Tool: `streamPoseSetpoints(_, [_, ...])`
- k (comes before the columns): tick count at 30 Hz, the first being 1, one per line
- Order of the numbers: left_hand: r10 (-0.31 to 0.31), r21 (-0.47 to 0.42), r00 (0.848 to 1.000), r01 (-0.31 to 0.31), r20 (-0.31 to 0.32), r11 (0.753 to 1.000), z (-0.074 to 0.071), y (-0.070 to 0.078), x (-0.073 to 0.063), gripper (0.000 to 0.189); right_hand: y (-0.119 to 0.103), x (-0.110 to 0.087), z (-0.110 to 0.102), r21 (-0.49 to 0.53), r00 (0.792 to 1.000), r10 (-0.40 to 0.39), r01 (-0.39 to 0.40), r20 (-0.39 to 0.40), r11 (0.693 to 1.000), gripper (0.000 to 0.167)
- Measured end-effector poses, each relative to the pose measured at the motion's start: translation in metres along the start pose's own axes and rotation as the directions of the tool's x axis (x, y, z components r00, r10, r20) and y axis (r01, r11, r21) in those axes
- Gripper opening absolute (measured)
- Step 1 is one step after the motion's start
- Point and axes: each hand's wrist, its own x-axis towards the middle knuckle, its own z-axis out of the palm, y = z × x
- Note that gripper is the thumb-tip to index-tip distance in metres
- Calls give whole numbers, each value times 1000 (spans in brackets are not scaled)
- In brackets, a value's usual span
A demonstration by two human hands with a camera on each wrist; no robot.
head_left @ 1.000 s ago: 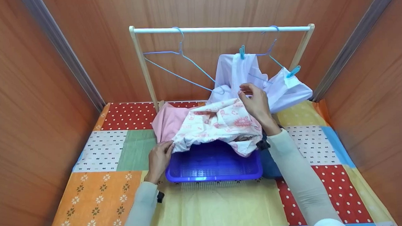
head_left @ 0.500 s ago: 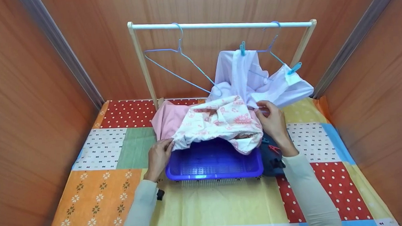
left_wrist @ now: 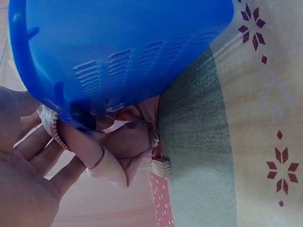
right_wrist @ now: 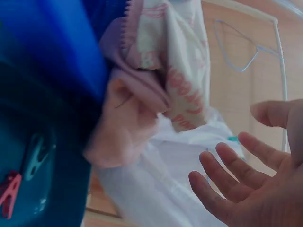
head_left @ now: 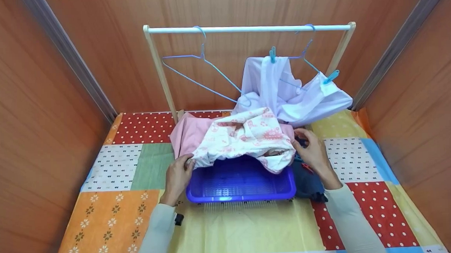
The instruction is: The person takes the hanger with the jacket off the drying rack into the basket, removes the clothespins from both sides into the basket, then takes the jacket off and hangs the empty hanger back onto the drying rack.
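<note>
A white cloth with pink print and plain pink fabric (head_left: 241, 137) lies draped over the back of a purple-blue basket (head_left: 240, 198). At its left end my left hand (head_left: 177, 178) pinches the edge; the left wrist view shows the fingers beneath the cloth (left_wrist: 113, 161), beside the basket wall. My right hand (head_left: 313, 153) is by the cloth's right end. In the right wrist view that hand (right_wrist: 255, 179) has its fingers loosely extended, apart from the cloth. Below it is a dark box (head_left: 306, 182) holding a red clothespin (right_wrist: 9, 194) and a teal clothespin (right_wrist: 37, 156).
Behind the basket stands a rack with a white bar (head_left: 236, 28). A bare hanger (head_left: 201, 58) hangs at left. At right, a white garment (head_left: 273, 86) hangs from another hanger with teal clothespins (head_left: 272, 55). A patchwork tablecloth (head_left: 111, 222) covers the table; wooden panels surround it.
My right hand has come down and to the right, from above the cloth to its right end. My left hand keeps its pinch at the left edge, and the cloth stays nearly still.
</note>
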Motion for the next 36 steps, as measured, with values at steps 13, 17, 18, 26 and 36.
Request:
streamPoseSetpoints(13, [39, 2, 999, -39, -23, 999, -6, -2, 2, 39, 20, -23, 0, -104, 974, 36, -13, 224, 994, 69])
streamPoseSetpoints(17, [-9, 20, 1000, 9, 12, 1000, -6, -2, 1, 34, 21, -26, 5, -122, 961, 70, -38, 268, 992, 69])
streamPoseSetpoints(18, [-21, 25, 1000, 20, 19, 999, -7, -2, 1, 31, 21, -27, 6, -134, 960, 72, -36, 270, 990, 68])
streamPoseSetpoints(26, [-22, 49, 1000, 22, 13, 999, -10, 3, 4, 16, 19, -30, 15, -161, 982, 53, -23, 184, 987, 49])
streamPoseSetpoints(36, [46, 71, 997, -41, -61, 997, -13, 20, 2, 10, 5, -33, 29, 8, 1000, 6, -6, 6, 1000, 36])
